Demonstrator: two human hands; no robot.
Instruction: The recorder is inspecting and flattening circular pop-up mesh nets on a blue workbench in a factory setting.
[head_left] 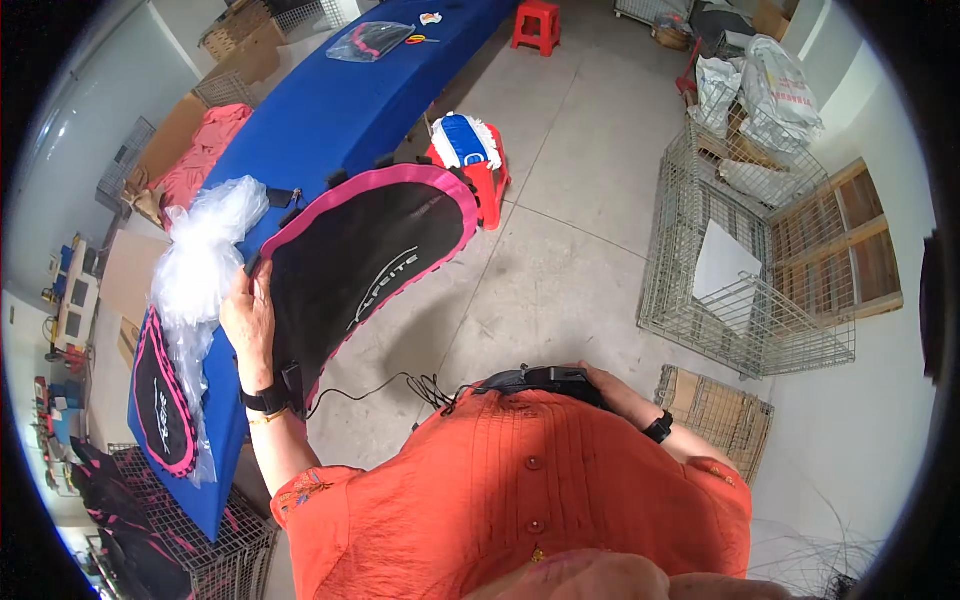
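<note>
My left hand (250, 318) is closed on the edge of a large black fabric panel (375, 245) with a wavy pink border and a white printed mark. The panel hangs beside the blue-covered table (290, 130), dark tabs along its upper edge. Close to that hand, a heap of clear plastic bags (205, 245) lies on the table. A smaller-looking black panel with pink trim (163, 400) is at the table's near left. At my waist, my right hand (610, 390) is against a black pouch or device (555, 378); its fingers are mostly hidden.
A red stool (488, 200) with a blue-and-white cloth item stands beyond the panel; another red stool (537, 28) is farther off. Wire cages (740, 270) line the right wall. A bagged piece (370, 42) and scissors (420, 40) lie on the far table. A black cable (400, 378) runs from my waist.
</note>
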